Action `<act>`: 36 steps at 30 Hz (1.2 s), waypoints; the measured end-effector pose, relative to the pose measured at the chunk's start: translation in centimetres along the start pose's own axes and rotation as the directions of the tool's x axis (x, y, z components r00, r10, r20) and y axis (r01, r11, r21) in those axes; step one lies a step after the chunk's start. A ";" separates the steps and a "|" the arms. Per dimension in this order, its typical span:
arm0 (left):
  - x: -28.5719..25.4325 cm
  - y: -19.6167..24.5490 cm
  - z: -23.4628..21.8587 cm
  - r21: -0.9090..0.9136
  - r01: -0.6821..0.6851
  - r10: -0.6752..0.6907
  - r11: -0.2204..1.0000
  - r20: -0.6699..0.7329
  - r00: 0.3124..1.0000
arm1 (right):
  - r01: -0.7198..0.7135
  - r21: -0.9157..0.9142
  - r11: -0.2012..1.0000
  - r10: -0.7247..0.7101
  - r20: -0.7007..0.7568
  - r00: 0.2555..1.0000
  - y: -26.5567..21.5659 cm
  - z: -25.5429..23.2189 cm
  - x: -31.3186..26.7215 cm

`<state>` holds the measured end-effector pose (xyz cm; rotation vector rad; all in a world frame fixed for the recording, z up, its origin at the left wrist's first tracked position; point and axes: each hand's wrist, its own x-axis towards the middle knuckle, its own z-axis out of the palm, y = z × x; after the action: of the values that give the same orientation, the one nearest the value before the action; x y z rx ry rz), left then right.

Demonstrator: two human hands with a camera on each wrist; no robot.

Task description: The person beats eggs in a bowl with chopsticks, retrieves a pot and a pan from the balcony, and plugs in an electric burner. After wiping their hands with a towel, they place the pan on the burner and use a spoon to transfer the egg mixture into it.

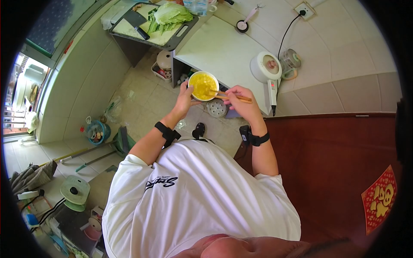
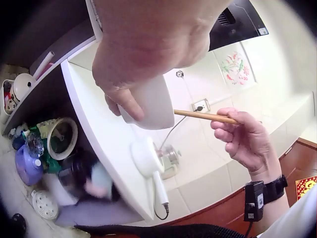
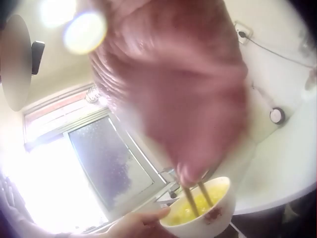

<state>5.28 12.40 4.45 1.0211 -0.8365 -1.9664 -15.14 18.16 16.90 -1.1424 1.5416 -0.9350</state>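
My left hand (image 1: 184, 102) holds a white bowl (image 1: 217, 81) in front of my body, thumb at the rim and fingers round its side. Inside the bowl is a yellow liquid like beaten egg (image 1: 202, 85), with a frothy surface. My right hand (image 1: 243, 101) grips a pair of wooden chopsticks (image 1: 241, 98), whose tips dip into the yellow liquid. In the left wrist view the bowl (image 2: 156, 106) hides its contents, and the chopsticks (image 2: 208, 116) run from its rim to the right hand. The right wrist view shows both chopsticks (image 3: 189, 201) entering the egg.
A white counter (image 1: 223, 47) lies beyond the bowl, with a white electric pot (image 1: 263, 68) at its right. At the back left, a cutting board (image 1: 167, 41) bears cabbage (image 1: 172, 15) and a cleaver (image 1: 134, 19). A strainer-like white basket (image 1: 216, 109) is below the bowl.
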 end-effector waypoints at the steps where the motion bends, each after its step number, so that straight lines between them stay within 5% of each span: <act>1: 0.0 0.0 0.0 0.017 0.013 -0.013 1.000 -0.003 1.000 | -0.020 -0.028 0.999 0.022 0.068 0.997 -0.6 0.3 -0.4; 29: 0.1 -0.2 0.2 0.002 0.001 -0.001 1.000 0.000 1.000 | 0.040 -0.030 0.999 -0.039 0.038 0.999 1.2 -0.1 -0.1; 33: 0.5 -0.2 0.1 0.015 0.007 -0.007 1.000 0.002 1.000 | -0.011 -0.041 0.999 0.014 0.072 0.997 -1.3 -0.3 -0.5; 36: 0.1 -0.1 0.3 0.029 -0.012 0.012 1.000 0.026 1.000 | 0.113 -0.037 0.993 -0.113 0.002 0.994 -2.5 -1.7 0.0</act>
<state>5.02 12.44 4.49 1.0072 -0.8859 -1.9664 -16.25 17.53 19.68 -1.2666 1.5122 -0.9848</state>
